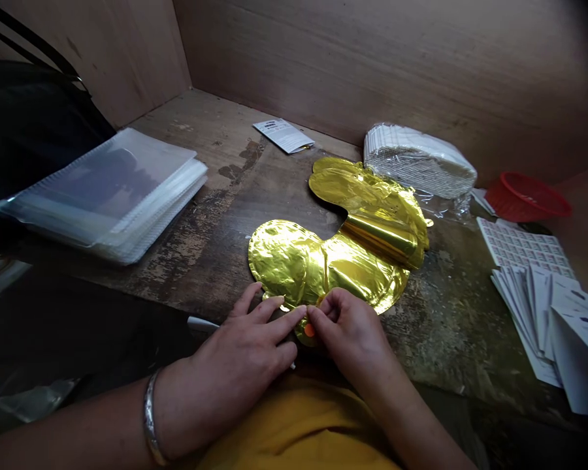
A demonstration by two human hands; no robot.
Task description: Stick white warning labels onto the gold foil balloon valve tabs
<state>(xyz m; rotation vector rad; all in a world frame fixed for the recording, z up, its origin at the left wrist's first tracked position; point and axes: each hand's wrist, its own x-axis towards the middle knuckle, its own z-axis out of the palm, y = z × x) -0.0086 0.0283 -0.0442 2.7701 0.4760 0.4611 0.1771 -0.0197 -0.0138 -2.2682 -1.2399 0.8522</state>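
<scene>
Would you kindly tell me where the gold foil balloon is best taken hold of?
Grip the gold foil balloon by its round lobe, coming from the near side: that lobe lies flat and closest, while the far end is crumpled.

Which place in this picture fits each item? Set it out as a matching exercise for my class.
Items:
1. Gold foil balloon
2. Red plastic basket
3. Stack of clear plastic sleeves
4. Metal bangle

Places:
A. Around the left wrist
B. Far right corner of the wooden bench
C. Middle of the bench, under both hands
D. Left side of the bench

Pairs: 1-C, 2-B, 3-D, 4-A
</scene>
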